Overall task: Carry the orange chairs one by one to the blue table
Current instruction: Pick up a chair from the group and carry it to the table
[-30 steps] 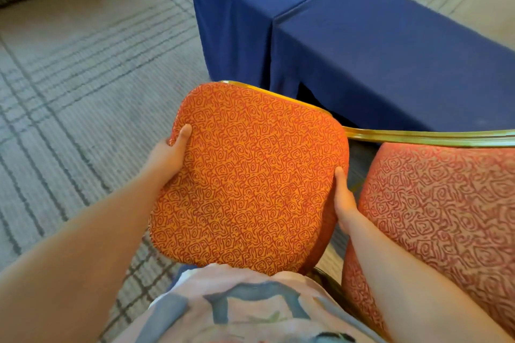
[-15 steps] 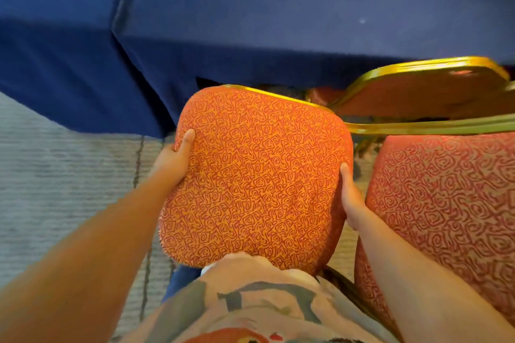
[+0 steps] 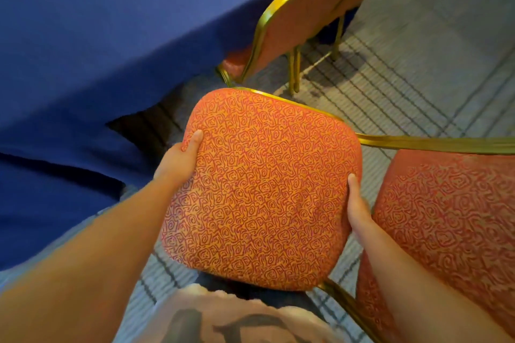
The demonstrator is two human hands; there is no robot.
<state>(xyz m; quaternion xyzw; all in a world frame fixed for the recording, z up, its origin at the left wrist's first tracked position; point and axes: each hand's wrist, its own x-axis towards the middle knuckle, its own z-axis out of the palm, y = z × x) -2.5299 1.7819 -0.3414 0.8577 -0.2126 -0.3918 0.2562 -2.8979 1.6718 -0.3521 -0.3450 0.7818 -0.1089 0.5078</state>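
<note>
The orange chair (image 3: 262, 189) is held up in front of the person, above the carpet (image 3: 418, 78) and near the hanging edge of the blue table (image 3: 97, 36), which fills the left and far side of the view. What faces the camera is its cushion, a thick padded square with rounded corners. The cloth is woven, orange with a dense dark red pattern of small spirals. A thin, shiny gold metal rim follows the far edge of the cushion.

From its far right corner a gold bar (image 3: 434, 145) runs to the right, along the top of a second padded panel (image 3: 451, 220) of the same cloth.

The left hand (image 3: 178, 159) grasps the left edge of the cushion: the thumb lies flat on the top surface and the fingers are hidden under the edge. The right hand (image 3: 358, 209) grasps the right edge in the same way, with the thumb along the side and the fingers out of sight below. Both forearms are bare and reach forward from the bottom corners.

The table is covered by a smooth blue cloth that falls in folds to the floor. Two more chairs (image 3: 303, 14) with gold frames stand at the table, their backs toward the camera. The carpet is grey with dark lines in a grid. A light printed shirt (image 3: 223, 320) shows at the bottom.
</note>
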